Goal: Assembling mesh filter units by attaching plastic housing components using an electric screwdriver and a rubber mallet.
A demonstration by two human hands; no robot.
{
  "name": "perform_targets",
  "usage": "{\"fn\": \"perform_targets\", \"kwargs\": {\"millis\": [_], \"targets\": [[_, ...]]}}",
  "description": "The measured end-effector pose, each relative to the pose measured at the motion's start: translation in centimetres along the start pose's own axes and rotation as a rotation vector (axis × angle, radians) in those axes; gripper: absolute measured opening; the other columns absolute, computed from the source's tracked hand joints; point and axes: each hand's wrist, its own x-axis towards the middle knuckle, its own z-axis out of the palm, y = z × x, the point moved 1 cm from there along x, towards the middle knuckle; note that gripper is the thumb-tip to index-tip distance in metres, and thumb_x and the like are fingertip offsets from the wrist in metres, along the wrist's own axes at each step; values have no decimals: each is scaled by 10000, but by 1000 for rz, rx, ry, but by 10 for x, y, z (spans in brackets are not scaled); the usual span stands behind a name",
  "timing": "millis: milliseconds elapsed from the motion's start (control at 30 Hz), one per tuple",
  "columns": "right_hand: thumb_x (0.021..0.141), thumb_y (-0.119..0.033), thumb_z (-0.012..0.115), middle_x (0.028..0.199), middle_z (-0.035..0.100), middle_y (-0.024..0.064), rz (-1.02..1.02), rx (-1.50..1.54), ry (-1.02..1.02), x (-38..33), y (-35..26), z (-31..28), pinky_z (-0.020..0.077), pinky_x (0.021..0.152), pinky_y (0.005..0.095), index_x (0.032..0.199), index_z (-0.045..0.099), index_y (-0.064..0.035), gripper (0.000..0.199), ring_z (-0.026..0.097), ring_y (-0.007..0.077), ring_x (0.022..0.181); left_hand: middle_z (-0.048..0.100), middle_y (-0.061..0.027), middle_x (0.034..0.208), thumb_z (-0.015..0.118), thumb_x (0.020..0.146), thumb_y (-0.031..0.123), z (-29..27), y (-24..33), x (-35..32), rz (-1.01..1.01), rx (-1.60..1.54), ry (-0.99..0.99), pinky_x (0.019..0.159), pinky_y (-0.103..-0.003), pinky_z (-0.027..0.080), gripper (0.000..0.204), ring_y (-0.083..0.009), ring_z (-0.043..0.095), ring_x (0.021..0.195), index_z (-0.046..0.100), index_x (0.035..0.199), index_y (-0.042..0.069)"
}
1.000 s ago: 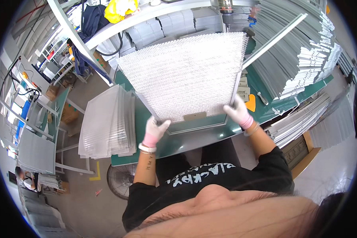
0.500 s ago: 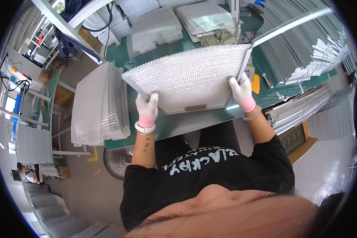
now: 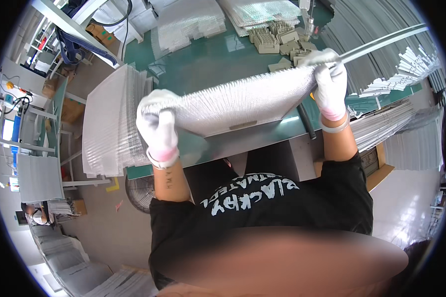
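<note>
I hold a silvery mesh panel (image 3: 248, 101) tilted above the green table. At its left end, the gloved fingers of my left hand (image 3: 158, 121) are closed round the upper corner. My right hand (image 3: 330, 86), also in a white glove with a pink cuff, grips the upper right corner. A long pale metal strip (image 3: 386, 42) runs from beside my right hand toward the upper right; whether it is joined to the panel, I cannot tell. A small brownish plate (image 3: 243, 125) sits at the panel's lower edge. Just below my right hand, a dark bar (image 3: 306, 121) crosses the table edge.
Stacked mesh sheets (image 3: 111, 123) stand at the table's left, with more sheets (image 3: 191, 22) behind. Beige plastic parts (image 3: 265, 42) lie at the back of the green table (image 3: 198, 59). Many pale strips (image 3: 371, 54) are piled right. A fan (image 3: 139, 192) stands on the floor.
Both hands have moved from the panel's sides up to its top corners, the left outward and the right upward. The panel's upper edge has come lower and nearer, and the beige parts show more.
</note>
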Motion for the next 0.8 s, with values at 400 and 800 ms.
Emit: {"fn": "perform_targets", "kwargs": {"millis": [400, 800], "targets": [[958, -282, 656, 734, 639, 90, -153, 143, -10, -36, -18, 14, 510, 577, 299, 895, 595, -54, 244, 627, 188, 658, 624, -121, 1046, 718, 857, 84, -12, -94, -168, -607, 39, -27, 839, -316, 539, 495, -200, 646, 917, 468, 1282, 31], [970, -210, 630, 850, 643, 121, -60, 23, 175, -24, 0, 8, 483, 721, 289, 922, 564, 3, 229, 601, 172, 769, 721, -113, 968, 866, 698, 234, -10, -99, -162, -594, 740, -201, 807, -373, 528, 429, -297, 685, 894, 700, 1042, 39]]}}
